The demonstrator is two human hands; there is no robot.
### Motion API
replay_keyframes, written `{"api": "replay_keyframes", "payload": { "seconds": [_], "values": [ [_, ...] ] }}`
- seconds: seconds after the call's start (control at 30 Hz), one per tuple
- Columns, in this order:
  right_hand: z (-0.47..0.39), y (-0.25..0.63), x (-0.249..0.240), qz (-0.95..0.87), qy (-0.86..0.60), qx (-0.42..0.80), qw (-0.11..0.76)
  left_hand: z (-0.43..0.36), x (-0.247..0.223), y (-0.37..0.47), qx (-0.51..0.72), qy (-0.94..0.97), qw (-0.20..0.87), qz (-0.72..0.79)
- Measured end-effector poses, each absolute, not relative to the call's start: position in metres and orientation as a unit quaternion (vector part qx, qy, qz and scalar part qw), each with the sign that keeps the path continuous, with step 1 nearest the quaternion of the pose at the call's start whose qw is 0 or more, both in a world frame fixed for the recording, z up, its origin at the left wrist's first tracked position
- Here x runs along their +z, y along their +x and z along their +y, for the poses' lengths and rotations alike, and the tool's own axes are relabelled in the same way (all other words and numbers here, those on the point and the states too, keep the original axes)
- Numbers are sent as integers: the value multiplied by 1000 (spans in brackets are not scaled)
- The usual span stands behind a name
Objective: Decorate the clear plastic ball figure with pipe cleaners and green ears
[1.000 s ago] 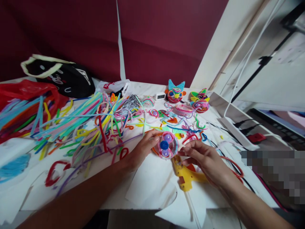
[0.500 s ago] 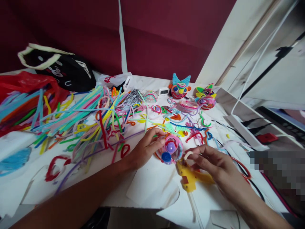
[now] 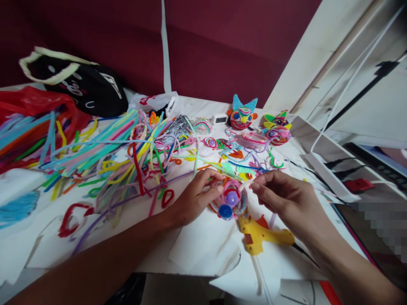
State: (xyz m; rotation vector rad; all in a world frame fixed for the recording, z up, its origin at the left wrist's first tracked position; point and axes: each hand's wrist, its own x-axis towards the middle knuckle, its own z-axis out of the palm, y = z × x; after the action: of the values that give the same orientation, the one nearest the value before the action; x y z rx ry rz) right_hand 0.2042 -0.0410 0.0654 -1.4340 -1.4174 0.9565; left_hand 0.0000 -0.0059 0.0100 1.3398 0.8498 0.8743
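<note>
My left hand (image 3: 200, 197) grips the left edge of a round pink craft piece (image 3: 231, 198) that carries a purple ball and a blue disc. Between the thumb and fingertips of my right hand (image 3: 280, 195) is a small white strip (image 3: 246, 184), at the upper right edge of the craft piece. A yellow glue gun (image 3: 263, 237) lies just below them on the table, a clear stick reaching down from it. Loose coloured pipe cleaners (image 3: 104, 154) are heaped to the left.
Behind stand two decorated faces, one with blue ears (image 3: 243, 114) and one with yellow-green ears (image 3: 278, 127), beside a small white clock (image 3: 219, 119). A black bag (image 3: 92, 91) and red bag (image 3: 38, 103) sit left; a power strip (image 3: 330, 180) lies right.
My right hand has moved up and away from the glue gun, bringing the white strip to the craft piece's upper right edge. More of the glue gun's yellow body shows.
</note>
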Motion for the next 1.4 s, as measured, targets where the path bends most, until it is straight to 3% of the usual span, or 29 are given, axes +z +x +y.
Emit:
{"api": "replay_keyframes", "payload": {
  "seconds": [0.9, 1.4],
  "values": [
    [-35, 189, 53, -672, -586, 273, 361, -8, 12, 3, 408, 612, 564, 374],
    [-33, 188, 49, -646, -586, 299, 386, -10, 14, 1, 399, 606, 576, 377]
  ]
}}
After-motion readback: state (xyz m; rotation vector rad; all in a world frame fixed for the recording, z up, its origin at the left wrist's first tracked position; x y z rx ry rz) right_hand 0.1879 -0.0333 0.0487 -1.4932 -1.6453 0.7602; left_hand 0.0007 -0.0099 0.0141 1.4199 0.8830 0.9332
